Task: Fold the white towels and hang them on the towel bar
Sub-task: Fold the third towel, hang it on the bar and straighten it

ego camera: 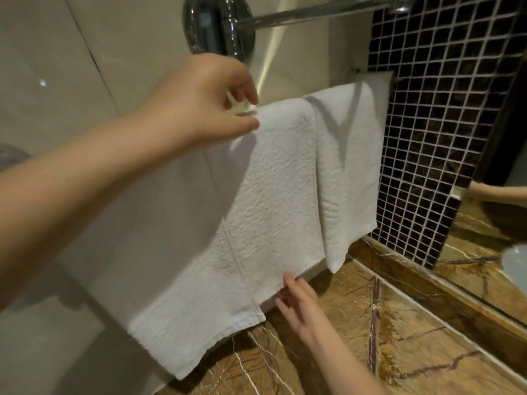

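Two white towels hang side by side over the towel bar [397, 79], which shows only at its right end. The near towel [271, 195] is folded and drapes down to the counter level. The far towel [348, 166] hangs narrower to its right. My left hand [199, 101] is at the near towel's top left corner, thumb and fingers pinched on the fold where it goes over the bar. My right hand [299, 303] is low, fingers spread, fingertips touching the near towel's bottom hem without gripping it.
A brown marble counter [399, 323] lies below the towels. Dark mosaic tile [442, 109] covers the wall to the right, beside a mirror [490, 229]. A chrome wall mount [219, 27] with a long arm sits above the towels. Pale wall panels fill the left.
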A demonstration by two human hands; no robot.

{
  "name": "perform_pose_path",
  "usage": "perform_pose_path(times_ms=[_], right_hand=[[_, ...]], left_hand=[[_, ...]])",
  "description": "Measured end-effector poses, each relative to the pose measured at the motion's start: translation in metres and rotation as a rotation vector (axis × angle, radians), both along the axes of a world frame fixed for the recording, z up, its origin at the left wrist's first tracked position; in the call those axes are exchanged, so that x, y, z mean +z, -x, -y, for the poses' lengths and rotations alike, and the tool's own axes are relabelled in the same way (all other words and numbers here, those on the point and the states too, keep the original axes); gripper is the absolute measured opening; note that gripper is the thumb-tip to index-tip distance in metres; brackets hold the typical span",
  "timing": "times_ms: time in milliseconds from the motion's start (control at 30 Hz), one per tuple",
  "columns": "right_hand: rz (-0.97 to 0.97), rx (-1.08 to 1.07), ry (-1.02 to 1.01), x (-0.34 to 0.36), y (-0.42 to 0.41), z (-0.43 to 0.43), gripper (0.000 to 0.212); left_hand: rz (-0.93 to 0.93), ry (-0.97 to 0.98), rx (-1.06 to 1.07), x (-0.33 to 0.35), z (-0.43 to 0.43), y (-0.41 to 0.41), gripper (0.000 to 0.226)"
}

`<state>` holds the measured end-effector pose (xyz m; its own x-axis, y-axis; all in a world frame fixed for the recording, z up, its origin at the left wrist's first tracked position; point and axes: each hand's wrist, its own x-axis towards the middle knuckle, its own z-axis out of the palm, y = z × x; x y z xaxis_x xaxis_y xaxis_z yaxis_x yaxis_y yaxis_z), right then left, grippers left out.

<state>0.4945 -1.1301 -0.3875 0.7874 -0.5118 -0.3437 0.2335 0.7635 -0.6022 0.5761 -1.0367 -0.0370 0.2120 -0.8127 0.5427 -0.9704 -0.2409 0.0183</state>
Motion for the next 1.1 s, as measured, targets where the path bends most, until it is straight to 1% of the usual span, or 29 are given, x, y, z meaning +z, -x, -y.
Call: perform_pose_path(times_ms=[67, 133, 233, 333, 400, 433, 467, 533, 600, 700, 800, 867, 933, 967, 1000, 1100], right_hand=[[0.028, -0.1, -0.051, 0.008, -0.001, 0.024, 0.066], [0.044, -0.189, -0.07, 0.018, 0.0, 0.042, 0.074], [0.081, -0.278, -0.146, 0.024, 0.005, 0.058, 0.058], [0.112, -0.322, -0.227, 0.021, 0.009, 0.067, 0.065], [0.142, -0.301, -0.265, 0.018, 0.015, 0.068, 0.061], [0.164, -0.276, -0.281, 0.015, 0.018, 0.067, 0.062], [0.186, -0.256, -0.286, 0.012, 0.021, 0.066, 0.072], [0.263, -0.215, -0.29, 0.005, 0.024, 0.065, 0.099], [0.34, -0.196, -0.285, 0.0, 0.025, 0.068, 0.108], [0.408, -0.178, -0.306, -0.003, 0.023, 0.078, 0.101], [0.42, -0.184, -0.335, -0.007, 0.021, 0.087, 0.101], [0.413, -0.178, -0.346, -0.008, 0.022, 0.088, 0.106], [0.419, -0.196, -0.372, -0.008, 0.029, 0.09, 0.117], [0.412, -0.209, -0.385, -0.008, 0.033, 0.09, 0.118], [0.395, -0.21, -0.382, -0.007, 0.035, 0.091, 0.114], [0.34, -0.142, -0.318, -0.01, 0.032, 0.096, 0.091]], left_hand=[[0.076, 0.003, -0.038, 0.001, 0.019, 0.001, 0.032], [0.137, -0.009, -0.057, 0.001, 0.038, 0.003, 0.027], [0.155, -0.027, -0.082, -0.003, 0.066, 0.008, 0.027], [0.166, -0.029, -0.084, -0.008, 0.085, 0.007, 0.028], [0.179, -0.031, -0.084, -0.012, 0.093, 0.005, 0.028], [0.185, -0.024, -0.084, -0.014, 0.096, 0.004, 0.027], [0.189, -0.011, -0.087, -0.015, 0.098, 0.003, 0.026], [0.189, 0.016, -0.091, -0.015, 0.102, 0.001, 0.022], [0.191, 0.025, -0.089, -0.014, 0.105, 0.002, 0.02], [0.192, 0.03, -0.081, -0.012, 0.109, 0.002, 0.013], [0.188, 0.041, -0.069, -0.013, 0.11, 0.0, 0.014], [0.19, 0.058, -0.073, -0.015, 0.111, -0.002, 0.017], [0.171, 0.074, -0.08, -0.017, 0.111, -0.003, 0.019], [0.158, 0.08, -0.08, -0.017, 0.111, -0.004, 0.019], [0.147, 0.086, -0.078, -0.018, 0.112, -0.004, 0.02], [0.136, 0.099, -0.073, -0.018, 0.113, -0.005, 0.02]])
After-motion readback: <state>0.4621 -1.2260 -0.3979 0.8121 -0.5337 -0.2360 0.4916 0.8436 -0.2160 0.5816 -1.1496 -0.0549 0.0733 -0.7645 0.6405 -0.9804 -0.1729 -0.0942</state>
